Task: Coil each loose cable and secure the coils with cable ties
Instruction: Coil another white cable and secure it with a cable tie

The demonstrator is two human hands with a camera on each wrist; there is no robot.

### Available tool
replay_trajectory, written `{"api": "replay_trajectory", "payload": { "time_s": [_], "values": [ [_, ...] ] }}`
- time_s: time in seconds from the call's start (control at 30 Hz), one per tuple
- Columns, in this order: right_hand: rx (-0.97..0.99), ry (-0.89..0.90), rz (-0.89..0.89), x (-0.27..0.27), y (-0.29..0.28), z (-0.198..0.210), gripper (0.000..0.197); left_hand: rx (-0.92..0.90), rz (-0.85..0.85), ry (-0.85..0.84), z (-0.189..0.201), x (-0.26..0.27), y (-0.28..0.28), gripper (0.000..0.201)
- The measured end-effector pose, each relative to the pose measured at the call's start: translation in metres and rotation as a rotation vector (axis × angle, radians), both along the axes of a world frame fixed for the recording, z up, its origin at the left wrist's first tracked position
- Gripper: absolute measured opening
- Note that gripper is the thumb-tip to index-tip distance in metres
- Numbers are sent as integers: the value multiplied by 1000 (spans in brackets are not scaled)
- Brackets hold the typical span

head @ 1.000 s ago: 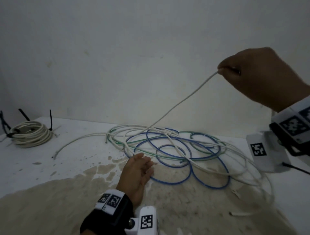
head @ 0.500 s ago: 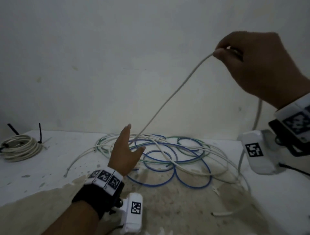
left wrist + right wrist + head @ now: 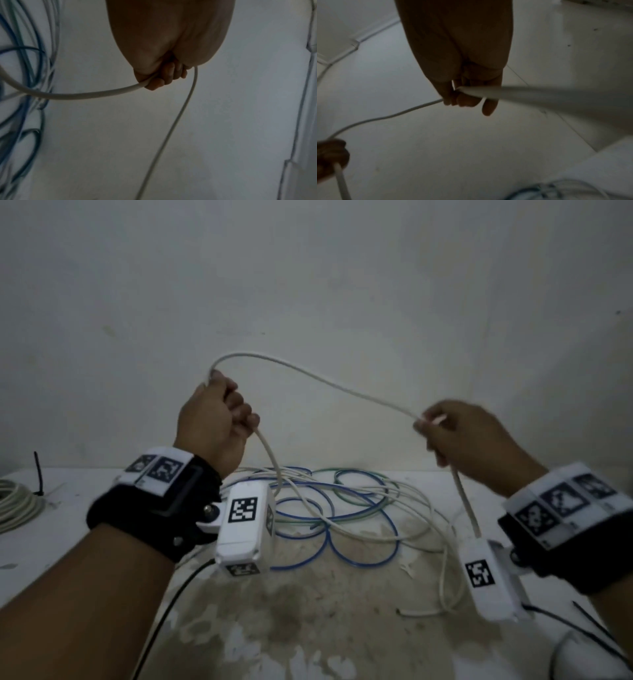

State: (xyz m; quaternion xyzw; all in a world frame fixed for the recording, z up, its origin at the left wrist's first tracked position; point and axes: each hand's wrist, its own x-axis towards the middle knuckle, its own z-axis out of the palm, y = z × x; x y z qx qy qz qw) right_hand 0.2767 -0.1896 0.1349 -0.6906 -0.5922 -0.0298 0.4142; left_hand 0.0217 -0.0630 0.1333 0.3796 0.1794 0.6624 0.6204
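Observation:
A white cable [image 3: 318,380] arcs in the air between both hands. My left hand [image 3: 219,419] grips it in a fist above the table, and the cable drops from that fist into the pile. My right hand [image 3: 445,433] holds it at the right, with another length hanging down past the wrist. The left wrist view shows curled fingers [image 3: 164,77] round the white cable [image 3: 85,94]. In the right wrist view fingers [image 3: 453,97] close on the cable [image 3: 385,117]. Loose blue, green and white cables [image 3: 342,508] lie tangled on the table.
A finished white coil [image 3: 17,505] with a black cable tie [image 3: 37,474] sits at the table's far left edge. The stained white table [image 3: 308,628] backs onto a plain wall. A loose cable end [image 3: 418,613] lies front right.
My left hand rose from the table and took hold of the white cable. My right hand came down and inward, so the cable now arcs between the two hands.

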Motion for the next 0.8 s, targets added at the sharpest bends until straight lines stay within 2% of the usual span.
{"api": "replay_trajectory", "payload": {
  "time_s": [0.1,0.23,0.3,0.37,0.47,0.5,0.57,0.63,0.67,0.8],
  "values": [
    [-288,21,81,5,-10,-43,12,-13,-43,-93,16,-1,-5,37],
    [-925,-155,117,20,-29,-73,14,-61,-53,-189,25,-7,-9,38],
    [-1019,-174,80,31,-39,-70,25,-81,-48,-229,25,-10,-10,39],
    [-838,-92,-50,41,-44,-54,42,-90,-36,-237,24,-12,-10,39],
    [-238,37,-288,54,-48,-19,51,-100,-27,-210,21,-10,-13,40],
    [-45,83,-278,56,-49,-7,50,-102,-33,-202,19,-8,-15,40],
    [230,282,-147,55,-51,19,36,-107,-49,-183,15,-4,-20,38],
    [373,517,11,45,-52,45,22,-111,-67,-164,9,-1,-24,34],
    [404,564,67,39,-52,56,19,-115,-75,-155,6,0,-25,32],
    [488,551,163,18,-52,74,21,-144,-98,-116,-4,4,-23,27]
  ]
}}
